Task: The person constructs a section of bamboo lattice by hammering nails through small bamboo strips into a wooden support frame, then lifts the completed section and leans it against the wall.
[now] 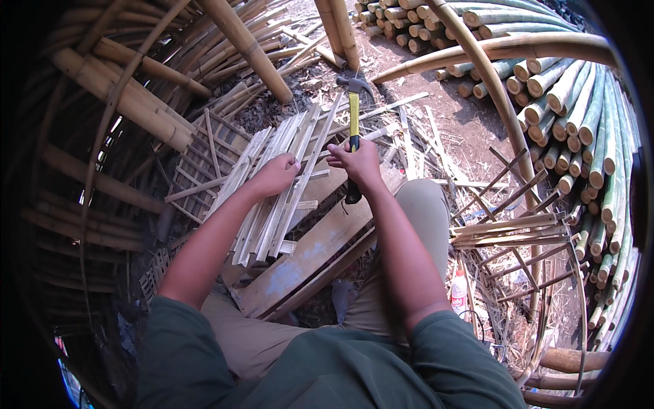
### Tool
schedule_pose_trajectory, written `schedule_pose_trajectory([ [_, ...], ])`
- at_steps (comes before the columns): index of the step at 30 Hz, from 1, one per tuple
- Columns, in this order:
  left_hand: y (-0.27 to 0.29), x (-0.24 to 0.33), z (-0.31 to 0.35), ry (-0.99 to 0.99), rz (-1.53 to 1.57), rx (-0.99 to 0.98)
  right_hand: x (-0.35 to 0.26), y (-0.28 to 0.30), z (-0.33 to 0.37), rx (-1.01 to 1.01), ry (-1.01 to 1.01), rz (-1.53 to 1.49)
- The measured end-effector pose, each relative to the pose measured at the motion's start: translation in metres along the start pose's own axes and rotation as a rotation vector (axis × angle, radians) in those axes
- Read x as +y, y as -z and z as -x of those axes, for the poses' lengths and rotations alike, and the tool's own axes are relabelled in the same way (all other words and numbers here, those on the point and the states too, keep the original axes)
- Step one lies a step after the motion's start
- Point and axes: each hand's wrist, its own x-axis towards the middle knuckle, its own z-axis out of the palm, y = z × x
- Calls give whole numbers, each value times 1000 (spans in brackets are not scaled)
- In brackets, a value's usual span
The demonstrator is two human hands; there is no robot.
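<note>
My right hand (360, 165) is closed round the handle of a claw hammer (354, 112) with a yellow and black grip. The hammer's head points away from me, and the handle's end shows below my palm. My left hand (276, 174) is closed, with thumb and fingertips together, above a pile of pale split bamboo slats (266, 211). Whatever is between those fingers is too small or hidden to make out. Under the slats lies a wooden board bench (317, 249), slanting between my legs. Nothing joins the two hands, which are a short gap apart.
Stacked green bamboo poles (586, 129) fill the right side. A bamboo lattice frame (518, 235) and a bottle with a red label (459, 292) stand by my right leg. Thick bamboo posts (248, 51) rise ahead and left. Loose strips litter the ground.
</note>
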Motion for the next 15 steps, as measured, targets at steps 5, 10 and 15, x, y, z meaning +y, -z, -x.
schedule_pose_trajectory([
  [5,-33,22,11,3,18,238,13,9,-6,97,2,-63],
  [10,-36,38,17,119,55,311,9,8,-9,65,26,13],
  [15,-31,35,13,104,113,352,-3,7,-15,-16,36,111],
])
